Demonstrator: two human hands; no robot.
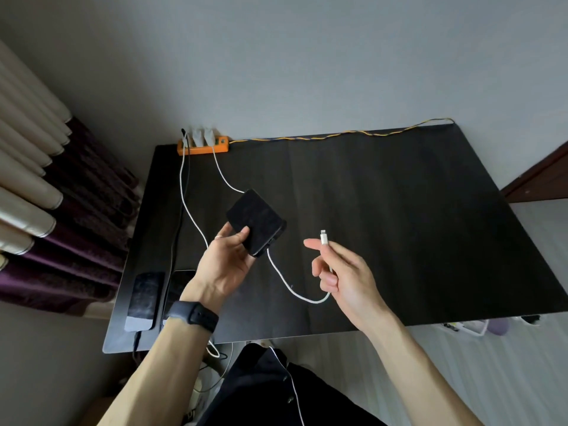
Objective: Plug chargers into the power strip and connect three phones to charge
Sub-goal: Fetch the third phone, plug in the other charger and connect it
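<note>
My left hand (226,262) holds a black phone (256,221) above the table, its port end turned to the right. My right hand (341,276) pinches a white cable just behind its connector (323,237), which points up a short way right of the phone. The white cable (292,290) loops down under the phone and runs back to the orange power strip (203,147) at the table's far left corner, where three chargers (199,135) sit plugged in. Two more phones (144,298) (179,284) lie flat at the front left, each with a cable at its near end.
The black table (399,226) stands against a grey wall. A yellow and blue twisted cord (338,135) runs along the far edge from the strip. Curtains (61,216) hang at the left. A black cable (176,235) crosses the table's left side.
</note>
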